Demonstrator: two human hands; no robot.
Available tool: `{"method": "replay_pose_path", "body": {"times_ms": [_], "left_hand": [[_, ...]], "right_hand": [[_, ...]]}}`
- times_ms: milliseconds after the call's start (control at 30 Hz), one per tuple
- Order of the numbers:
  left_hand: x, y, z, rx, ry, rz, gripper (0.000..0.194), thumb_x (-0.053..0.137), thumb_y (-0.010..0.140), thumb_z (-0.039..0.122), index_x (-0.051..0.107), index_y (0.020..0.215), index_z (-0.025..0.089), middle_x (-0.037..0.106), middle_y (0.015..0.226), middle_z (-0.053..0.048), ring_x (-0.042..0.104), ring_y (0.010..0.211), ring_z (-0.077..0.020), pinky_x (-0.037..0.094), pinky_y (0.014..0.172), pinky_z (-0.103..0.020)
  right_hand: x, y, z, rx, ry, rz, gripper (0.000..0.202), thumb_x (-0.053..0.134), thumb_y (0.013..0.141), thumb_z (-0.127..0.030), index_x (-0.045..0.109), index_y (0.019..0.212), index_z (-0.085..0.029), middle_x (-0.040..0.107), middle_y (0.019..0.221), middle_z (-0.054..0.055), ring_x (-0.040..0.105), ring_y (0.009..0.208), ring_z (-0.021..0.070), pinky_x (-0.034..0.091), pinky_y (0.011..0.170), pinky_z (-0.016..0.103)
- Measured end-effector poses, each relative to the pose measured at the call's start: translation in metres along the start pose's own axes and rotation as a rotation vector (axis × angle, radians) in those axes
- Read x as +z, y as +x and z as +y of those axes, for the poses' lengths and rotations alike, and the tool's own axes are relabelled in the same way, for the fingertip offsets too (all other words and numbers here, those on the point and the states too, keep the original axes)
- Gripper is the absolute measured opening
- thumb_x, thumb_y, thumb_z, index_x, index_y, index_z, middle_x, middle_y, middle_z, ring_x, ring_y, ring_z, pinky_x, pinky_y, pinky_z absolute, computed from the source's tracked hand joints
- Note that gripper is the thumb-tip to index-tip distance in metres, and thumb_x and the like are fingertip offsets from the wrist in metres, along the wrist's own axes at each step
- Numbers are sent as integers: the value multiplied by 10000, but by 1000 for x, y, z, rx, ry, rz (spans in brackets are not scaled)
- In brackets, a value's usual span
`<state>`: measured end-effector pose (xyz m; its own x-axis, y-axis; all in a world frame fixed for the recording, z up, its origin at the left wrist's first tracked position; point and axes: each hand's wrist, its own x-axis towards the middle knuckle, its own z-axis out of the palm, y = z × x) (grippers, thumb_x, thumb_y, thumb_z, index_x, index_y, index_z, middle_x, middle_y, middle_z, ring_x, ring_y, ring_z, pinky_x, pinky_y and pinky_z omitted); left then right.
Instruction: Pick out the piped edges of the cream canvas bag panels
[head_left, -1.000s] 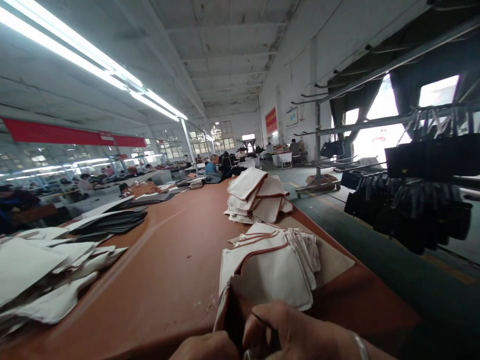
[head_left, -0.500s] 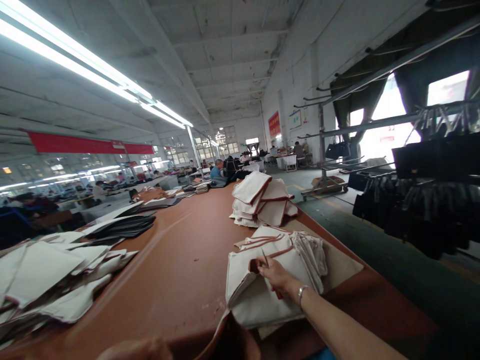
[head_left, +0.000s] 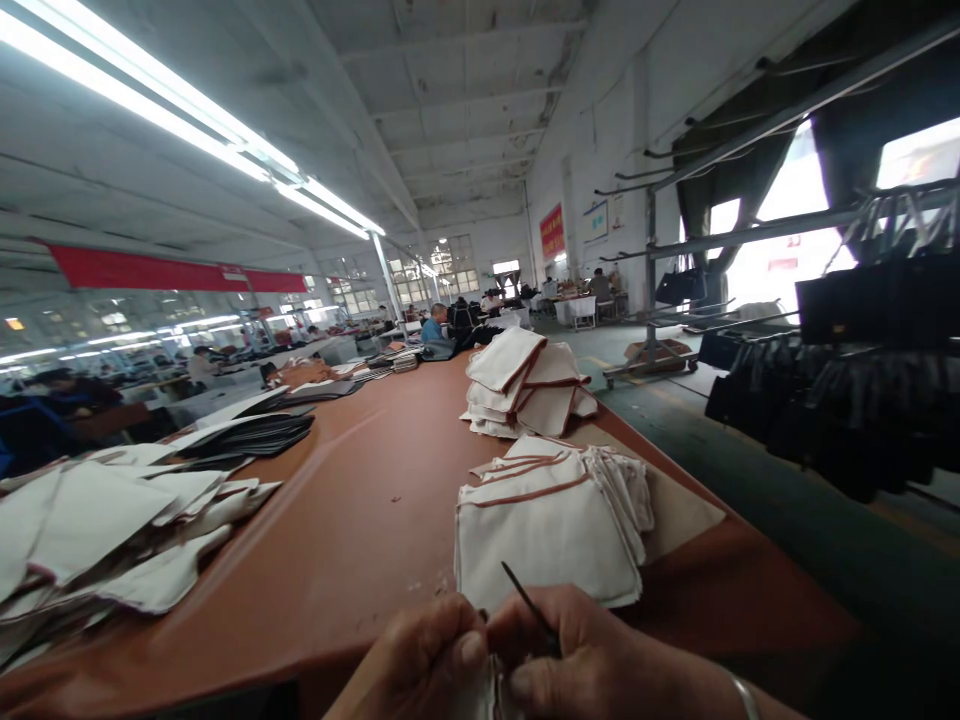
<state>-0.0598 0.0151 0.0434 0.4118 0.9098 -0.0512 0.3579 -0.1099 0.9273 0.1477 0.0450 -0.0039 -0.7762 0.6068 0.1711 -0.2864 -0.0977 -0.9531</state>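
Note:
At the near edge of the table, my left hand (head_left: pixel 427 650) is closed, pinching the edge of a pale fabric piece (head_left: pixel 484 695). Right beside it is my right hand (head_left: pixel 570 645), also closed, with a thin dark pointed tool (head_left: pixel 529 600) sticking up from between its fingers. Most of the held fabric lies below the picture. Just beyond both hands rests a stack of cream fabric pieces (head_left: pixel 544 520) with brown trim. Another cream pile (head_left: pixel 506 365) stands behind that stack.
The brown table (head_left: pixel 367 490) carries loose cream pieces (head_left: pixel 97 520) and dark sheets (head_left: pixel 247 435) on its left side. Black bags (head_left: pixel 862 310) hang from a metal rack at the right. A person in blue (head_left: pixel 433 325) is beyond the far end.
My right hand has left the stack and come back to the near edge, keeping the tool. My left hand has risen into clearer view beside it. The brown-edged piece is off the stack.

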Motion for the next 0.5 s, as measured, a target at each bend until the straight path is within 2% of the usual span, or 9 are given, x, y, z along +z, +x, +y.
{"method": "replay_pose_path", "body": {"times_ms": [133,267,333,400,500], "left_hand": [[11,11,-6,42,86,22,512,520,904,662,523,741,177,443,715,15,374,663,-128,308,595,-230],[24,15,-10,-18,-37,-22,550,572,849,709,545,770,165,442,691,31,364,626,-110,260,557,-225],[32,14,-13,-52,-113,-75,540,680,787,683,553,769,159,456,671,41,348,598,-94,236,539,-219],[40,12,-16,-86,-183,-120,524,757,746,633,551,747,151,453,648,46,318,579,-81,210,531,-218],[49,11,-21,-110,-341,-184,506,792,735,592,585,763,131,465,653,33,306,579,-77,191,536,-225]], "right_hand": [[-8,-12,-10,-78,-321,208,165,707,793,-257,605,864,-149,603,821,12,526,722,132,416,654,229],[-13,-24,-12,-208,-783,236,96,543,888,-255,543,819,-189,605,821,43,539,733,165,445,700,277],[-12,-31,-9,-235,-889,247,110,515,886,-273,528,810,-194,609,817,58,551,745,181,454,739,307],[-9,-38,-6,-142,-780,295,114,519,851,-286,514,779,-197,582,745,31,537,680,162,450,667,280],[-5,-45,-2,167,-365,345,124,519,786,-328,511,773,-204,455,553,-57,406,441,98,324,427,203]]}}
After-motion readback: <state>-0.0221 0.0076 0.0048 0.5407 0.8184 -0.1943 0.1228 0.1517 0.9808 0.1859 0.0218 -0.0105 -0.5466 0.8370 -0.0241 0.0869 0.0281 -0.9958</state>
